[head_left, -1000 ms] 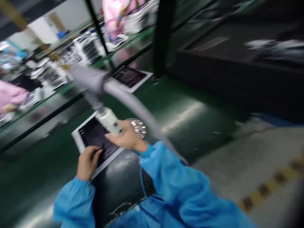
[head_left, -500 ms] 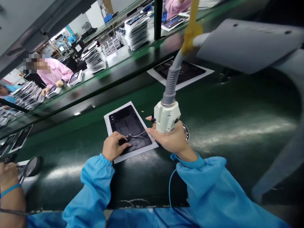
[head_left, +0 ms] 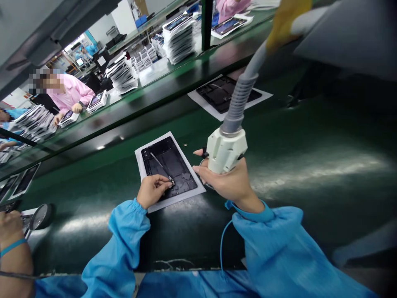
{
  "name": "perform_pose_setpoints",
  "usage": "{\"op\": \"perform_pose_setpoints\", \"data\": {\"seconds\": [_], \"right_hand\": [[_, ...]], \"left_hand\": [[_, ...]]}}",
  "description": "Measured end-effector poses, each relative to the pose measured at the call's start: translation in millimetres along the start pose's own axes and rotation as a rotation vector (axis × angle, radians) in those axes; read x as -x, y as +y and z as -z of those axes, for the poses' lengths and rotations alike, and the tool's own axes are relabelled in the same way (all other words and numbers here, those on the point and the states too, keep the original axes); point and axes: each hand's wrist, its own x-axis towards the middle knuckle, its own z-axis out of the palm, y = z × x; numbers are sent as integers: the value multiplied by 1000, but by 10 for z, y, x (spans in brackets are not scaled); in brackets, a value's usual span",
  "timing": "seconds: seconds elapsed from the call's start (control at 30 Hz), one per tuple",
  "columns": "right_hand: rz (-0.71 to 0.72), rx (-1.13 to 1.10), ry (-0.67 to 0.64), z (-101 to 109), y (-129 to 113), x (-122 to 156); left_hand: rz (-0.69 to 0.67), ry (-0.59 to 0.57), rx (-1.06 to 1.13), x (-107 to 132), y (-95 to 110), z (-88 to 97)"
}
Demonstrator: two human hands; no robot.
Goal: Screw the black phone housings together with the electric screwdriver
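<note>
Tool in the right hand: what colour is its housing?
The housing is off-white, seen best in the head view.

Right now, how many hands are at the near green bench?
3: the left hand at the centre panel, the right hand around the white tool, and a co-worker's hand at the left edge. Others may be hidden.

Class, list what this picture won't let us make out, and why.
Head view:
Small part at the left hand: too small to identify, partly covered by it.
What lies beneath the pale handle: hidden by the right hand.
Co-worker's hand: partly cut off by the left edge.
</note>
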Motion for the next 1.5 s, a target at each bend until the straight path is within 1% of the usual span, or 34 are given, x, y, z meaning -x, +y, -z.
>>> {"op": "perform_pose_setpoints", "data": {"seconds": [0.07,0.13,0.2,0.3,0.37,0.53,0.73,0.83,0.93,1.0,1.03,1.13,1.2,1.27,1.33,1.5], "right_hand": [[-7,-8,-11,6,4,7],[-7,-10,-20,7,10,12],[-5,-14,-30,5,14,16],[-1,-13,-51,6,15,17],[6,-5,-56,10,18,19],[20,29,-36,14,24,25],[-7,39,-37,17,27,41],[-22,58,-30,19,44,46],[-7,57,-25,20,55,46],[4,45,-21,22,53,46],[3,44,-24,24,50,47],[-14,56,-34,28,41,59],[-15,53,-32,16,39,74],[9,29,-31,-25,39,89],[29,8,-31,-103,40,95],[57,5,-35,-411,79,49]], "left_hand": [[35,-27,59,63,-20,-75],[13,-34,43,122,-35,-142],[-64,-8,-56,162,-38,-182],[-206,51,-251,170,-25,-180],[-246,54,-309,148,-17,-151],[-217,13,-323,94,-5,-116],[-177,35,-350,113,-4,-176],[-186,55,-370,124,-32,-180],[-218,90,-413,154,-76,-194],[-290,105,-454,199,-123,-217],[-352,110,-484,230,-153,-228],[-604,125,-614,326,-264,-245],[-743,168,-701,357,-336,-242],[-805,206,-749,336,-386,-242],[-794,199,-757,267,-408,-256],[-678,156,-654,90,-386,-329]]}}
